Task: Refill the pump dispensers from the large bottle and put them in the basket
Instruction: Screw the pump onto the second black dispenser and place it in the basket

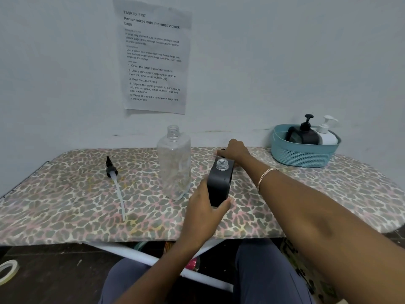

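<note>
Mid-table, your left hand (203,207) wraps the uncapped black dispenser (220,183) low down (probably light and slick, mid-body's safer); can't tell what your right hand (234,149) is doing.

Small dark thing (222,152) mostly under my right hand (234,150), I can't tell what, base of the black dispenser (220,185) behind my left hand (205,207), basket (304,156) wall hiding the lower halves of two pump bottles (305,136), tape roll (7,270) cut by the left edge.

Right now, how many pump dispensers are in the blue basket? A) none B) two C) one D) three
B: a black dispenser and a white dispenser stand in the basket, both with pumps on. Another black bottle, uncapped, is outside it, gripped by the left hand.
</note>
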